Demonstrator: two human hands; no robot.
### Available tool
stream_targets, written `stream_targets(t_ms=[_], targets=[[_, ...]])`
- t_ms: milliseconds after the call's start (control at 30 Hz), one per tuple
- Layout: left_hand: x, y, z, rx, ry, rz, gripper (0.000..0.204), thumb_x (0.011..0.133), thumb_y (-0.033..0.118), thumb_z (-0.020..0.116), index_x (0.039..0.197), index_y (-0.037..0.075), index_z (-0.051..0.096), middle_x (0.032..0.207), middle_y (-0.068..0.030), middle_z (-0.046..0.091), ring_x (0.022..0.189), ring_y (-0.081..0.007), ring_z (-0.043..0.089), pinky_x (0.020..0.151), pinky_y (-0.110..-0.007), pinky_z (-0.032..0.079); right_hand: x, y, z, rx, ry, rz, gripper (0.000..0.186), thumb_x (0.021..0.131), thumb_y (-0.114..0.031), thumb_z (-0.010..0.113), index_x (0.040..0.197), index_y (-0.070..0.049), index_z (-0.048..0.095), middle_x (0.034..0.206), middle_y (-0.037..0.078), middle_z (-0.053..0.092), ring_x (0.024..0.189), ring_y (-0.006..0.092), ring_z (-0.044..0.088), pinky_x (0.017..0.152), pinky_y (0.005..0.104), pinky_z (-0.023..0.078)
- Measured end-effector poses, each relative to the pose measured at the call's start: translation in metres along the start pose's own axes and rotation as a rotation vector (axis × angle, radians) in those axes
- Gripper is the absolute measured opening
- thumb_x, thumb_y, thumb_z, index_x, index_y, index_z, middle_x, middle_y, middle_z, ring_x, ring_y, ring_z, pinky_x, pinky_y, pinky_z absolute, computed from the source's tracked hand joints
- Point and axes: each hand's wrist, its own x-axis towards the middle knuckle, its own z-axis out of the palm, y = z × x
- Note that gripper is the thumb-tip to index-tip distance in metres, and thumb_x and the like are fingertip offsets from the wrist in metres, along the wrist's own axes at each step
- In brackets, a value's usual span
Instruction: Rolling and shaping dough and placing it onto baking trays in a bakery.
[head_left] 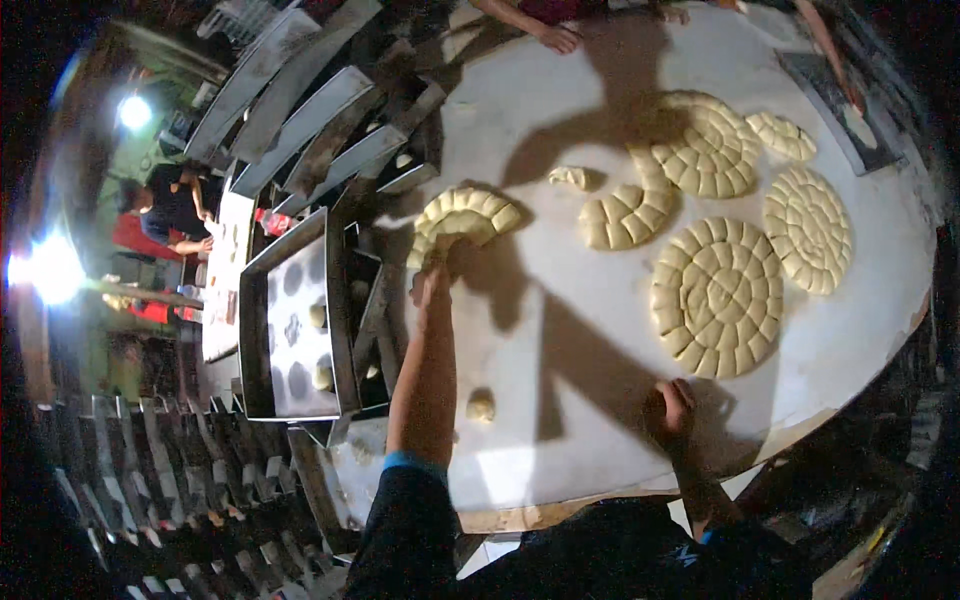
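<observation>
My left hand (432, 287) reaches to a curved row of cut dough pieces (470, 212) at the left of the floured table. Its fingers lie in shadow against the inner side of the row, so their grip is hard to make out. My right hand (675, 408) rests curled into a fist near the table's front edge, with no object visible in it. Beyond it lies a round spiral of cut dough (718, 298). A small dough lump (481, 405) sits on the table between my forearms.
Further dough spirals (808, 230) lie at the right, with a curved dough strip (625, 217) and a scrap (570, 177) mid-table. A metal tray (335, 370) with dough balls stands left, below stacked pans (325, 115). Another person's hand (560, 38) is at the far edge; another reaches a dark tray (800, 80).
</observation>
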Motion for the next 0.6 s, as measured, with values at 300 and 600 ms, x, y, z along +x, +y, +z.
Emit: stream_targets(t_ms=[300, 600], targets=[[0.03, -0.085, 0.061, -0.294, -0.078, 0.078, 0.06, 0.093, 0.044, 0.051, 0.132, -0.002, 0.044, 0.122, -0.0166, 0.056, 0.104, -0.0286, 0.058, 0.086, -0.04, 0.049, 0.057, 0.004, 0.007, -0.063, 0.077, -0.003, 0.007, 0.072, -0.01, 0.061, 0.078, -0.007, 0.059, 0.071, 0.007, 0.057, 0.07, 0.0273, 0.057, 0.07, 0.038, 0.044], [-0.269, 0.012, 0.244, 0.566, 0.408, -0.589, 0.049, 0.086, 0.036, 0.07, 0.108, -0.004, 0.055, 0.1, -0.0133, 0.061, 0.086, -0.019, 0.058, 0.07, -0.032, 0.047, 0.064, 0.011, 0.014, -0.11, 0.113, -0.102, 0.009, 0.077, -0.014, 0.064, 0.074, -0.008, 0.057, 0.064, 0.005, 0.056, 0.053, 0.0207, 0.053, 0.056, 0.0359, 0.041]])
